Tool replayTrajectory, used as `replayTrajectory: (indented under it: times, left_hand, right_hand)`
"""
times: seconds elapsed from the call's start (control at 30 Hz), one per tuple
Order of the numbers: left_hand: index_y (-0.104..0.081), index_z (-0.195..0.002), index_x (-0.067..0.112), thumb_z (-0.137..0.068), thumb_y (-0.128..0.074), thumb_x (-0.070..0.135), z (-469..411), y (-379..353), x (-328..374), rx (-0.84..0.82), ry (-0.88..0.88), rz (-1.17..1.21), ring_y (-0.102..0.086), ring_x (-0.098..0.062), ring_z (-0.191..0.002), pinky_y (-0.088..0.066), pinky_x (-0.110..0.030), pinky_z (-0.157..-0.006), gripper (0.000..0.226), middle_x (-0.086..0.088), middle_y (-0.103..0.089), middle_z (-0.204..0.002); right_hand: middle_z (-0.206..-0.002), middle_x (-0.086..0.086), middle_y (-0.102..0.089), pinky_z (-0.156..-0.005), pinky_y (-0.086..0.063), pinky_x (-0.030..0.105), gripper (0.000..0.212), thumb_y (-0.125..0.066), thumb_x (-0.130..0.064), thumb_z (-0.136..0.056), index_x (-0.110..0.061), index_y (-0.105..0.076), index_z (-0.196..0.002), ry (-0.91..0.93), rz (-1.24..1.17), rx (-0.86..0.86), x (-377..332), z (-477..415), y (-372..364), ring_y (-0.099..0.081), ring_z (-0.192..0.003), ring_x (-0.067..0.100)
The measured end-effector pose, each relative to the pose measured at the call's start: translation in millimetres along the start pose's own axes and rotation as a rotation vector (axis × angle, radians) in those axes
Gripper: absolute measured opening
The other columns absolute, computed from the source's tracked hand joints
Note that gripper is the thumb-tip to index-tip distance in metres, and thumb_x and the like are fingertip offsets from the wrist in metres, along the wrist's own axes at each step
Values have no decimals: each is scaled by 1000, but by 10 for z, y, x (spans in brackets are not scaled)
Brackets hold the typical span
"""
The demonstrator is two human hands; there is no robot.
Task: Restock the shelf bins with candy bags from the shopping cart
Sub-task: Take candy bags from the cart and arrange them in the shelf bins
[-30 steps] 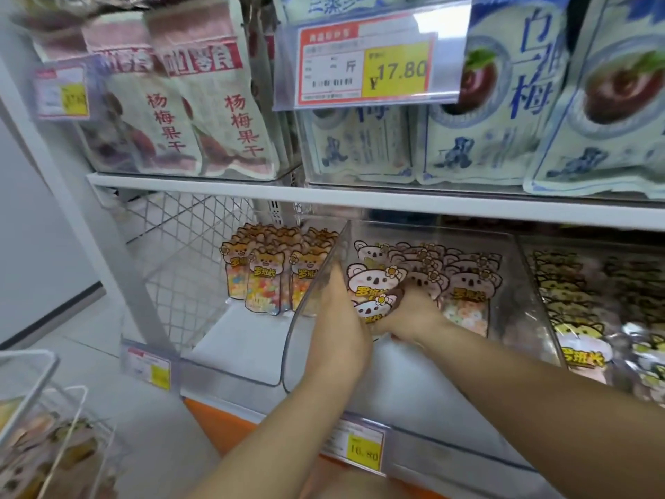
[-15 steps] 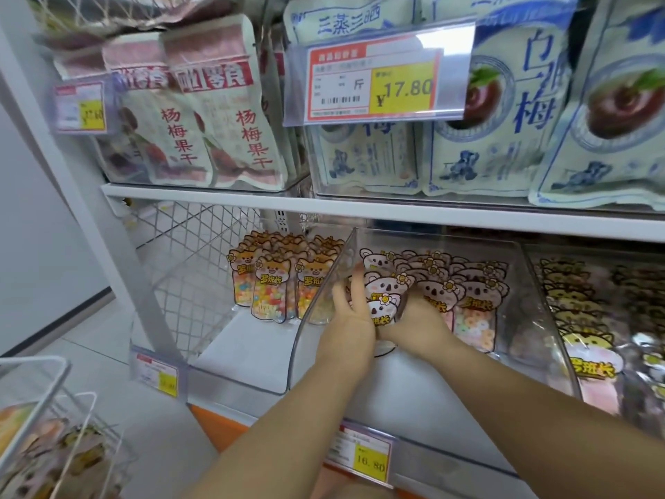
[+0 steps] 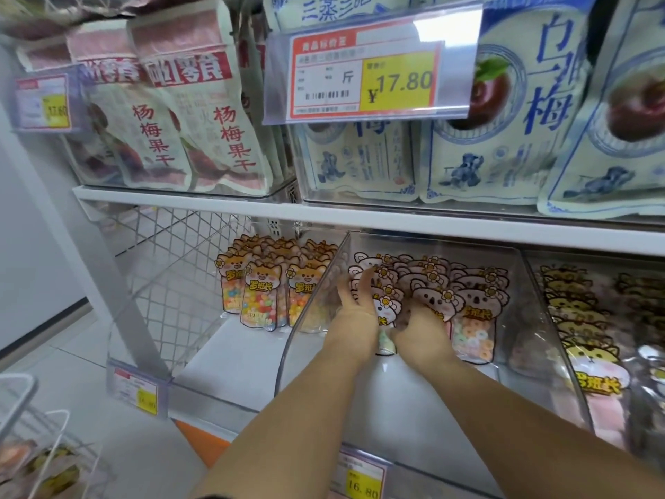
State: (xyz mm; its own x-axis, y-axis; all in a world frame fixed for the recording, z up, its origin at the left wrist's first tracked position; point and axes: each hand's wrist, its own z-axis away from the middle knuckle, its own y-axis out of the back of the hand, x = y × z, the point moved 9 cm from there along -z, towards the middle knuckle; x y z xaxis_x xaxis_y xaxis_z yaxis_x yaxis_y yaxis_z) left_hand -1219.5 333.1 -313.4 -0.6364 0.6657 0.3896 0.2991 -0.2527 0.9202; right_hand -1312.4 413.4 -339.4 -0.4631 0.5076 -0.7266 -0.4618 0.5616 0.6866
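Standing upright, fronts outward: candy bags (image 3: 387,311) between left hand (image 3: 354,313), right hand (image 3: 417,333).

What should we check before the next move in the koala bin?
1. Inside the clear bin, left hand and right hand: ok.
2. Fingers of left hand straight against the koala bags: ok.
3. Grip of right hand: cannot tell, fingers buried among bags.
4. The white bag between the hands standing upright: cannot tell.
5. Bare bin floor in front of the rows: ok.
6. The shopping cart at lower left holds bags: ok.
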Motion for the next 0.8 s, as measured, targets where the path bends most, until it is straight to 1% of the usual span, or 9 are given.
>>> replayTrajectory:
  times: [0.1,0.2,0.27,0.33,0.37,0.5,0.63,0.73,0.8]
  left_hand:
    - [9,-159,21,-85,-48,-17,-10,-5,34,36,-16,-176,-36,-43,-141,-49,-42,-98,101,-21,20,-162]
    - [-25,-156,10,-90,-60,8,10,289,291,313,-200,-424,-36,-42,-141,-47,-51,-100,75,-19,-9,-165]
    - [-13,-156,4,-101,-39,15,-35,275,332,265,-282,-709,-19,-38,-148,-18,-58,-118,61,-23,-15,-162]
    - [-2,-156,2,-104,-27,13,-107,275,289,215,-299,-844,-11,-38,-150,13,-66,-113,59,-30,-17,-159]
    - [3,-157,4,-105,-27,14,-114,292,278,211,-293,-892,-8,-39,-152,18,-68,-108,60,-31,-15,-160]
    - [9,-158,9,-105,-35,24,-163,258,296,173,-280,-929,-7,-40,-152,11,-72,-112,70,-29,-12,-161]
    - [-17,-154,7,-98,-45,17,-178,323,333,221,-277,-865,-24,-44,-142,14,-67,-115,63,-26,-34,-142]
    - [-25,-145,5,-101,-36,17,-146,280,302,205,-276,-885,-29,-46,-137,12,-67,-115,47,-25,-37,-136]
    - [-22,-147,6,-102,-33,19,-134,267,283,194,-258,-925,-28,-45,-138,9,-67,-116,48,-25,-32,-141]
  right_hand:
    - [-91,3,-57,-74,-37,27,19,-68,-9,-87,-13,-52,-96,-3,31,19,-3,-13,11,-56,-89,24]
    - [-99,6,-65,-78,-49,32,19,-69,-17,-89,-12,-59,-104,-5,122,27,-13,-21,11,-63,-97,29]
    - [-103,6,-67,-83,-53,35,23,-67,-29,-91,-15,-61,-108,1,190,20,-46,9,14,-65,-99,28]
    - [-105,3,-68,-83,-53,34,26,-64,-39,-93,-20,-61,-112,16,261,24,-82,39,19,-65,-100,25]
    - [-106,2,-68,-82,-52,32,28,-63,-41,-94,-22,-61,-113,22,282,24,-97,47,21,-65,-101,25]
    - [-102,1,-69,-83,-53,33,25,-62,-41,-93,-24,-62,-110,29,215,-18,-89,12,18,-64,-98,23]
    - [-79,2,-67,-75,-50,30,8,-67,-21,-85,-14,-63,-83,47,81,-62,-101,26,15,-64,-85,23]
    - [-76,-8,-69,-73,-53,29,5,-70,-28,-80,-23,-69,-80,16,-19,57,-128,119,174,-64,-80,17]
    - [-69,-13,-64,-67,-46,25,13,-66,-32,-82,-29,-63,-69,-44,-74,193,-74,207,367,-61,-77,16]
